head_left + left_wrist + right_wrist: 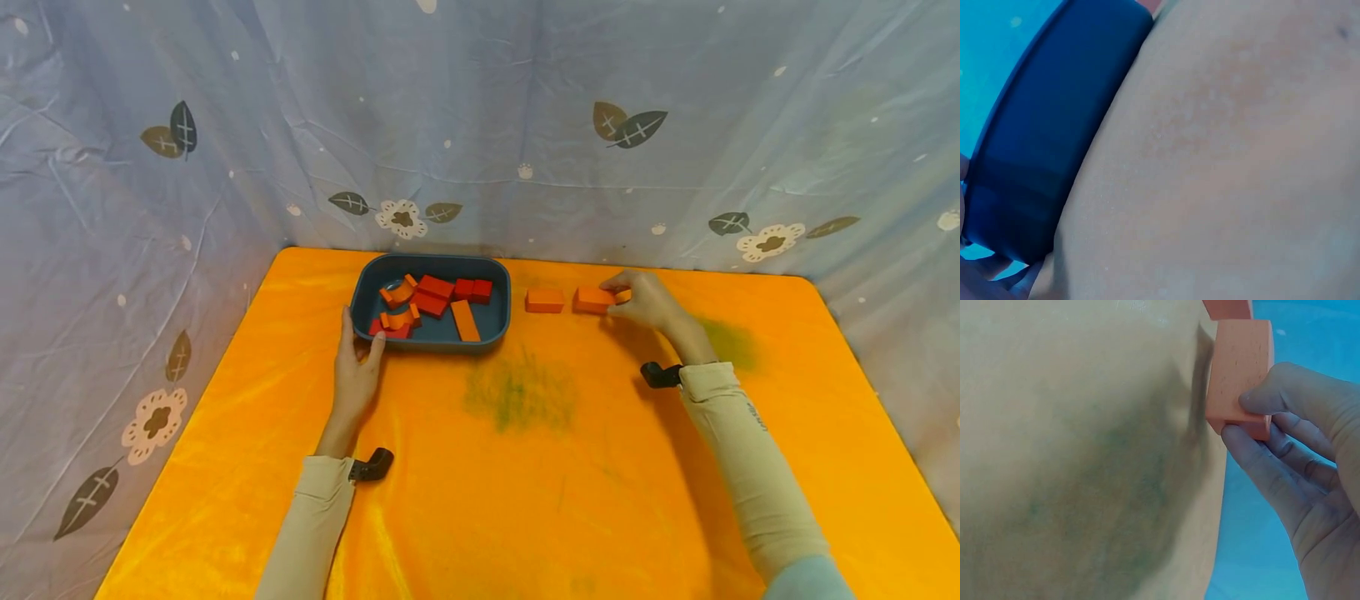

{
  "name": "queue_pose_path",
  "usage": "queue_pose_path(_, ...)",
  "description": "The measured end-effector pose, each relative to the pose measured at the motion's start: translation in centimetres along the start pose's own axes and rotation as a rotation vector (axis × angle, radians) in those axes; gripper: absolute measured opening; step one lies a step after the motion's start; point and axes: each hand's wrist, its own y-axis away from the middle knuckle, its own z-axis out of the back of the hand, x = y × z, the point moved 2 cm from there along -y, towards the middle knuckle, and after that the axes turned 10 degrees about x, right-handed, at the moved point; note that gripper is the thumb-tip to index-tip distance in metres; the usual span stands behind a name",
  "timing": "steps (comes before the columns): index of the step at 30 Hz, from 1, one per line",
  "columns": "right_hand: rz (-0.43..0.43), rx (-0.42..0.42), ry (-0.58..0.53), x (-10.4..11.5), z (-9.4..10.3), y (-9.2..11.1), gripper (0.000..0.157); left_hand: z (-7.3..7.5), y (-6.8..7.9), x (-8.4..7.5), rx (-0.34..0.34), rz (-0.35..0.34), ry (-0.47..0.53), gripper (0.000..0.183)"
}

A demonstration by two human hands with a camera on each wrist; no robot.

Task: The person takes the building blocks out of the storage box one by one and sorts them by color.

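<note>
At the back of the table stands a dark blue-grey tray (480, 343) holding several red and orange toy blocks. My left hand (356, 371) holds the tray at its front left corner, thumb on the near side and fingers along the left side. In the left wrist view the tray's wall (1054, 125) fills the upper left. To the right of the tray, my right hand (647, 302) pinches an orange rectangular block (592, 300) by its right end, between thumb and fingers. Another orange block (544, 301) lies on the table just left of it.
The table has an orange cloth (480, 500) with greenish stains. A grey patterned curtain (480, 125) hangs close behind the table's back edge and along both sides. Inside the tray are two orange arch pieces (401, 318), red blocks (432, 296) and a long orange block (465, 321).
</note>
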Motion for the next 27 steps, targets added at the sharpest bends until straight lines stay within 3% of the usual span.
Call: queue_pose_path(27, -0.012, -0.013, 0.026, -1.1, -0.6, 0.0, 0.04, -0.2, 0.2, -0.9, -0.012, -0.001, -0.032, 0.074)
